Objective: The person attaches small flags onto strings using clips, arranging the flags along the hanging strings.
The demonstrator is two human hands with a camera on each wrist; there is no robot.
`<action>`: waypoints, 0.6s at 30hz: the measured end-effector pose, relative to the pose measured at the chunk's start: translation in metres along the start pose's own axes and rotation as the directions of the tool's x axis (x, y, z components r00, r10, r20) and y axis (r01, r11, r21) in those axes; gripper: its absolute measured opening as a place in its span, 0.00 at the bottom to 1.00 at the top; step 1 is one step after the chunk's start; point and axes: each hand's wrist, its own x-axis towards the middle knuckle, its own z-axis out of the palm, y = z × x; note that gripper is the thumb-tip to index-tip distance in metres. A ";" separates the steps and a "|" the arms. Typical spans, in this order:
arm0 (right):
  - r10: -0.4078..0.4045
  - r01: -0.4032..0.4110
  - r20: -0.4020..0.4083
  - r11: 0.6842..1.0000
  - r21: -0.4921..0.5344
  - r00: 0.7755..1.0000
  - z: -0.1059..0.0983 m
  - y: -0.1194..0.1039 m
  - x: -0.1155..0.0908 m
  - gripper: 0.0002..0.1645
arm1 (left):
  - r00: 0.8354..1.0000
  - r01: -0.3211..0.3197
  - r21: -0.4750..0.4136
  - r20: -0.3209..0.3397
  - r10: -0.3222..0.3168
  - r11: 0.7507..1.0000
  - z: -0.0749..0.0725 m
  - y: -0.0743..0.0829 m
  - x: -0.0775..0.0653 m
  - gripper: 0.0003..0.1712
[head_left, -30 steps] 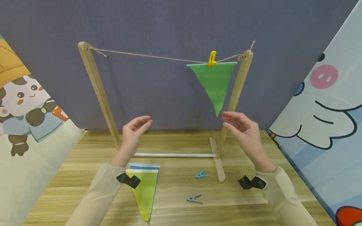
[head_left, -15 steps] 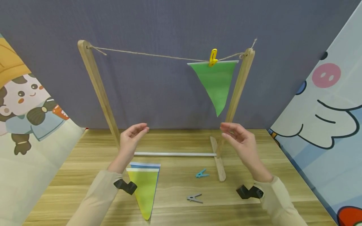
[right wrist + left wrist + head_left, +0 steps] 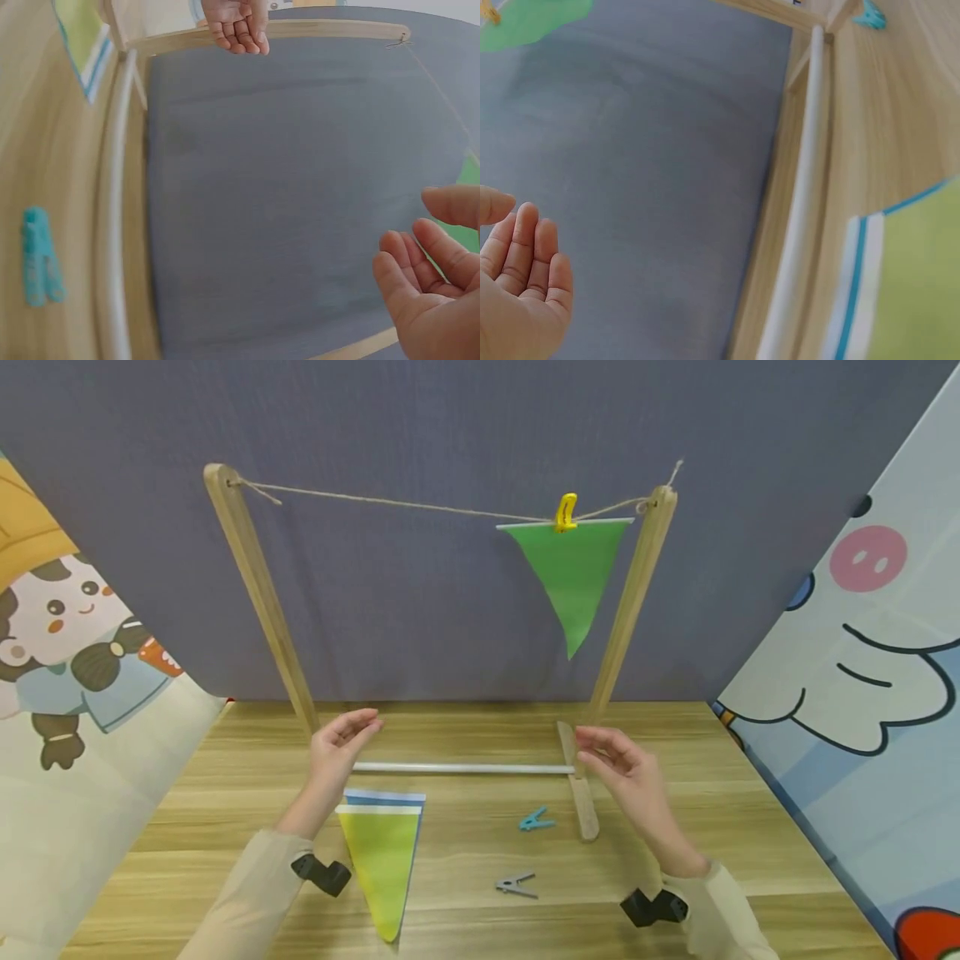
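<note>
My left hand (image 3: 337, 749) hovers near the base of the left wooden post (image 3: 258, 585), fingers loosely bent and holding nothing. Opposite it, my right hand (image 3: 624, 774) hangs in front of the right post's foot (image 3: 582, 806), also holding nothing. A green pennant (image 3: 573, 577) is fixed to the twine (image 3: 390, 504) by a yellow clothespin (image 3: 566, 513), close to the right post (image 3: 630, 602). Below my left hand lies a yellow-green pennant (image 3: 382, 868) on top of a blue pennant (image 3: 386, 797). A teal clothespin (image 3: 536, 820) and a grey clothespin (image 3: 517, 885) lie on the table between the hands.
A white rod (image 3: 461, 768) joins the two posts low down, near the table (image 3: 450, 927). Behind the frame rises a grey-blue panel (image 3: 420, 610). Printed cartoon panels flank both sides, including one with a pink snout (image 3: 868, 558).
Both hands have come down from in front of the panel toward the table and slightly leftward. The green pennant's tip has swung a little. The loose pennants and clothespins on the table stay put.
</note>
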 end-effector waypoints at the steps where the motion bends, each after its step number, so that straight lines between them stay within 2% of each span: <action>1: 0.006 -0.006 0.004 1.000 0.000 1.000 0.001 0.002 -0.003 0.15 | 1.000 0.007 -0.005 -0.005 -0.007 1.000 -0.002 -0.002 -0.001 0.10; 8: 0.032 -0.033 0.038 0.999 0.009 0.999 0.006 0.016 -0.021 0.14 | 0.997 0.068 -0.010 -0.026 -0.068 0.998 -0.014 -0.016 -0.009 0.10; 13: 0.044 -0.046 0.070 0.999 0.024 0.997 0.012 0.027 -0.036 0.14 | 0.990 0.140 0.071 -0.031 -0.138 0.988 -0.023 -0.026 -0.016 0.08; 18: 0.084 -0.086 0.115 0.996 0.016 0.990 0.019 0.037 -0.051 0.14 | 0.983 0.184 0.154 -0.035 -0.181 0.971 -0.031 -0.036 -0.023 0.14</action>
